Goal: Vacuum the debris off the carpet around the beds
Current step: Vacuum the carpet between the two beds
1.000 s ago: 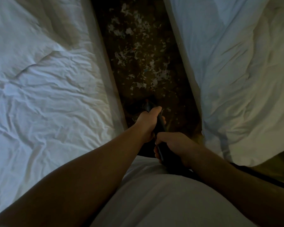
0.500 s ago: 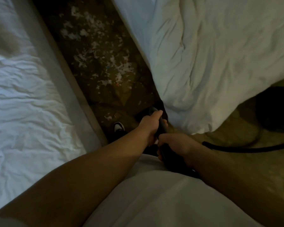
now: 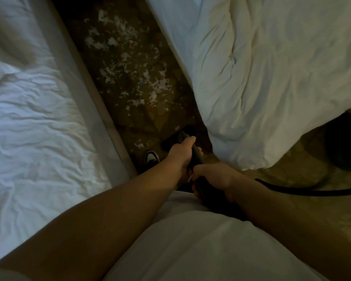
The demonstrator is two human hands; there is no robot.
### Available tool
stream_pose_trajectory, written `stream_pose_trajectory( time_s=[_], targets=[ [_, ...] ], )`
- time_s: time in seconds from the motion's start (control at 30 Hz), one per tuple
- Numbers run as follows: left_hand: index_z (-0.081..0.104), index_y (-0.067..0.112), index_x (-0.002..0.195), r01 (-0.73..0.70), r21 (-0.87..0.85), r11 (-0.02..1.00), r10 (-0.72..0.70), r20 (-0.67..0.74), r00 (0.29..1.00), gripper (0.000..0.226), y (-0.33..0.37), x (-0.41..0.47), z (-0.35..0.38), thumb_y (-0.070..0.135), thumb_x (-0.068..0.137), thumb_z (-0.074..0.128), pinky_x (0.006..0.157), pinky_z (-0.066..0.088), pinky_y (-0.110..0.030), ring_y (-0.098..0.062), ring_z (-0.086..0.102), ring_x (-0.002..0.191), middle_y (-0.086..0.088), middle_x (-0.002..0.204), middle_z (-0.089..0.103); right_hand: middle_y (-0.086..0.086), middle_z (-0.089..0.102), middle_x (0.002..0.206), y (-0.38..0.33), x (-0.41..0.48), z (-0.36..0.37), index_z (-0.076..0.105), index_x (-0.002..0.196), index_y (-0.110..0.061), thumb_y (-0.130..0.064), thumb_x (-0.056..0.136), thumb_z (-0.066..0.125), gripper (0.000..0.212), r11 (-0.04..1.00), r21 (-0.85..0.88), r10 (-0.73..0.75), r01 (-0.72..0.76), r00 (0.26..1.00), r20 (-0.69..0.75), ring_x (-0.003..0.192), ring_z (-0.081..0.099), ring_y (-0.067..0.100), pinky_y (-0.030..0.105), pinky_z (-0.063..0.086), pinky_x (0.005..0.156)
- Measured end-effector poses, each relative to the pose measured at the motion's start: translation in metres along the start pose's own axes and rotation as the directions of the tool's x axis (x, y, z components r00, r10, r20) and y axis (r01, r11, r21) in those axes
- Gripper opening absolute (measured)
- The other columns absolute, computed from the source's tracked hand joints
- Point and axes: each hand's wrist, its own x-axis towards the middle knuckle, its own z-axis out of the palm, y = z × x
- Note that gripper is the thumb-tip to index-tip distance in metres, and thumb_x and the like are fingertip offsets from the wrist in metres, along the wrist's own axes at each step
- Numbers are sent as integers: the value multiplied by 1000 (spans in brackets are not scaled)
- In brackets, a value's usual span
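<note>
A dark vacuum wand [image 3: 195, 154] points down into the narrow strip of brown carpet [image 3: 150, 120] between two beds. My left hand [image 3: 181, 153] grips the wand higher up, and my right hand [image 3: 213, 179] grips its handle just below. Scraps of white paper debris [image 3: 128, 67] lie scattered over the carpet ahead of the wand. The wand's lower end and nozzle are lost in shadow near the right bed's corner.
White rumpled bedding covers the left bed [image 3: 32, 118] and the right bed [image 3: 272, 67]. A black hose [image 3: 312, 192] trails right toward a dark vacuum body [image 3: 346, 142]. My shoe [image 3: 152, 157] stands by the left bed's base.
The view has swung to the right, then back a little left. The hose and the dark vacuum body came into sight on the right. Both hands keep their hold on the wand.
</note>
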Motion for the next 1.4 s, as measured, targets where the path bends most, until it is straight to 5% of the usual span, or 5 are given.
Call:
stream_pose_trajectory(
  time_s=[0.27, 0.7, 0.83, 1.13, 1.4],
  targets=[
    [56, 10, 114, -27, -198, 980, 11, -81, 997, 30, 55, 11, -93, 35, 98, 63, 76, 54, -39, -21, 61, 77, -8, 87, 61, 12, 71, 69, -68, 25, 79, 68, 104, 5, -15, 90, 66, 24, 969, -246, 20, -7, 999, 49, 58, 68, 23, 32, 56, 56],
    [63, 9, 102, -43, -280, 959, -2, -157, 988, 31, 129, 31, -191, 38, 94, 68, 69, 55, -37, -21, 65, 77, -6, 83, 67, 17, 67, 85, -153, 53, 169, 68, 104, 3, -11, 93, 64, 18, 943, -334, 50, -5, 991, 126, 68, 66, 27, 39, 54, 67],
    [64, 7, 106, -43, -299, 953, -8, -168, 986, 33, 120, 35, -204, 38, 93, 67, 69, 54, -37, -21, 64, 73, -6, 79, 66, 17, 66, 82, -150, 57, 179, 66, 104, 4, -10, 95, 63, 17, 939, -342, 85, -38, 989, 123, 63, 66, 25, 33, 55, 59],
    [63, 6, 108, -50, -206, 977, 15, -166, 986, 36, 93, 30, -153, 39, 95, 65, 72, 55, -38, -22, 64, 75, -6, 80, 65, 15, 70, 73, -116, 51, 129, 69, 99, 6, -13, 96, 64, 19, 953, -303, 51, -19, 994, 98, 57, 69, 24, 32, 55, 57],
    [62, 9, 92, -46, -54, 997, 41, -98, 994, 29, 52, 14, -39, 37, 94, 67, 97, 54, -46, -25, 63, 81, -8, 79, 64, 15, 71, 66, -59, 18, 27, 71, 83, 3, -14, 96, 64, 23, 986, -159, -58, 60, 998, 18, 60, 67, 27, 34, 57, 61]
  ],
)
